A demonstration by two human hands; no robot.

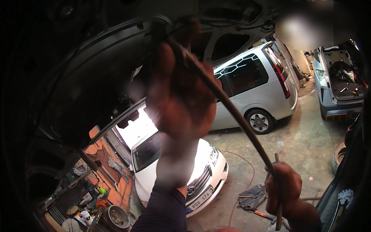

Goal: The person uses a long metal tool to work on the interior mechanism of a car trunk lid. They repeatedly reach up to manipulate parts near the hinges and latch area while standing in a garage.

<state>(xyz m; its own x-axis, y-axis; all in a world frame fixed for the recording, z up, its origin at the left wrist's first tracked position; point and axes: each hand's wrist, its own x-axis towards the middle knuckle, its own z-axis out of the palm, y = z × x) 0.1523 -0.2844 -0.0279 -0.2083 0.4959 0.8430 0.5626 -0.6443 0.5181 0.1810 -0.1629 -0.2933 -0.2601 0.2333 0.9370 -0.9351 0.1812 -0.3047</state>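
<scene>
A long, curved metal rod [244,124] slants from the upper middle down to the lower right, with a short crossbar handle [278,221] at its lower end. My right hand [285,187] is closed round the handle where rod and crossbar meet. Raised in the middle, my left hand [183,91] holds the rod near its upper end; shadow and blur hide part of its fingers. Above, the dark underside of a raised car hood [89,62] spreads across the view, with openings in its inner frame [230,44]. The rod's tip is lost in the dark there.
A white car [206,181] stands ahead, a silver van [247,87] beyond it. Another vehicle with its rear open [342,83] is at right. A hose [253,170], a dark bag [251,196] and an orange-handled tool [263,215] lie on the floor. Workshop clutter [87,197] fills the lower left.
</scene>
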